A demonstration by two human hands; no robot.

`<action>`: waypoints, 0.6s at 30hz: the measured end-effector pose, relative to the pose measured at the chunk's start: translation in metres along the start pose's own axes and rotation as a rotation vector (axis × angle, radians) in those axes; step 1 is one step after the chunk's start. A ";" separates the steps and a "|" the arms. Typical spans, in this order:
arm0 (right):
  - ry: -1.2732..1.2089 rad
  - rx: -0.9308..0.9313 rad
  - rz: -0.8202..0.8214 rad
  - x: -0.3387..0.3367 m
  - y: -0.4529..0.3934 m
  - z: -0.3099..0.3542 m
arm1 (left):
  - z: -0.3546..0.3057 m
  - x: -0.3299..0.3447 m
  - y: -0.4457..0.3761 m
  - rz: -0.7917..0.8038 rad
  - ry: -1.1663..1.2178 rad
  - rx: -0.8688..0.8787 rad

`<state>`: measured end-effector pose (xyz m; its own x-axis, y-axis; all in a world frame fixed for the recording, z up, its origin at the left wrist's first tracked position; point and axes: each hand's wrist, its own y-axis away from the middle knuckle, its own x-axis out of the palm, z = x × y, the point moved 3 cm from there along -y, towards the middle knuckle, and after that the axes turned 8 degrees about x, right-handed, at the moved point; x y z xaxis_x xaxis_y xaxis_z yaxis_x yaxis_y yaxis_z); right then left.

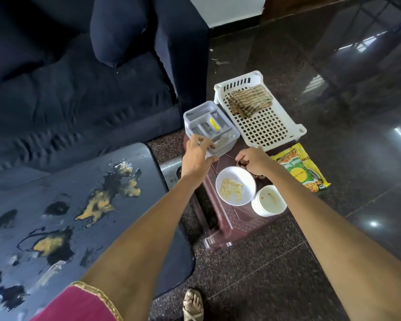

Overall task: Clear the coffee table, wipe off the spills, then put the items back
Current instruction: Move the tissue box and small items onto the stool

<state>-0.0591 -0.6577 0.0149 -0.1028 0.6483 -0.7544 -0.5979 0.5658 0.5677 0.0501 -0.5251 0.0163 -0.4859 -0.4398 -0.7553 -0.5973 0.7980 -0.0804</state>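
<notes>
Taking the maroon stool point(227, 224) as landmark, we list it as glossy moulded plastic with a textured top. On it we record a smooth white bowl point(236, 186) and a white cup point(269, 200), both glossy. Beyond it we note a grey plastic organiser point(208, 126), matt, and a white perforated plastic basket point(262, 126) holding a striped woven cloth point(249, 100). Right of it, a shiny foil snack packet point(301, 170). Left of it, a grey table point(63, 205), smooth, with wet spills. Beneath it, polished speckled stone floor point(333, 77). Beyond the table, a dark matt fabric sofa point(67, 89).

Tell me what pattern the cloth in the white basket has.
The cloth is brown-and-beige checked, seen from the head view.
</notes>
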 end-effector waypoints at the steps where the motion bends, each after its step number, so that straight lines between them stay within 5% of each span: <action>1: 0.003 0.001 -0.011 0.001 0.001 0.002 | 0.002 -0.001 0.001 0.014 0.001 0.010; 6: 0.002 0.026 -0.054 0.007 0.005 0.004 | 0.005 -0.002 0.004 0.103 0.034 0.068; 18: -0.075 0.108 -0.463 0.019 0.036 0.011 | 0.003 -0.010 0.028 0.197 0.111 0.047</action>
<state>-0.0732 -0.6195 0.0244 0.2152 0.3487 -0.9122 -0.4812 0.8507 0.2117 0.0402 -0.4967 0.0194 -0.6587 -0.3140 -0.6838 -0.4547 0.8902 0.0292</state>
